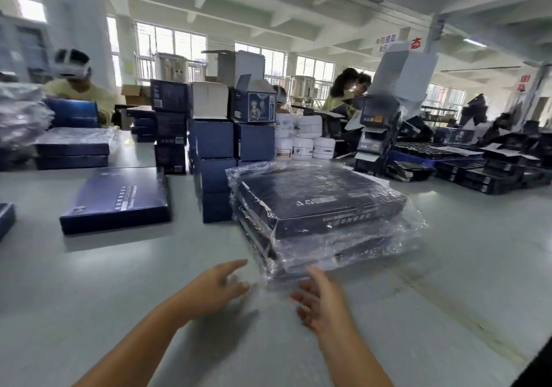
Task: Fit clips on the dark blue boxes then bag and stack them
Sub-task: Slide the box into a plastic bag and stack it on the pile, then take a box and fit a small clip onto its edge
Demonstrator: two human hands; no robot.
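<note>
A stack of flat dark blue boxes in clear plastic bags (316, 210) lies on the grey table (119, 282) in front of me, right of centre. My left hand (215, 289) hovers just short of the stack's near left corner, fingers loosely spread, holding nothing. My right hand (321, 300) is beside it at the stack's near edge, fingers relaxed and empty. The loose edge of the plastic reaches the table between both hands. One unbagged flat dark blue box (116, 199) lies on the table to the left.
Upright dark blue cartons (215, 159) are piled behind the stack, with white jars (304, 141) beside them. More bagged boxes (71, 146) sit far left. Flattened dark packaging (478, 165) covers the right rear. Other people work at the back.
</note>
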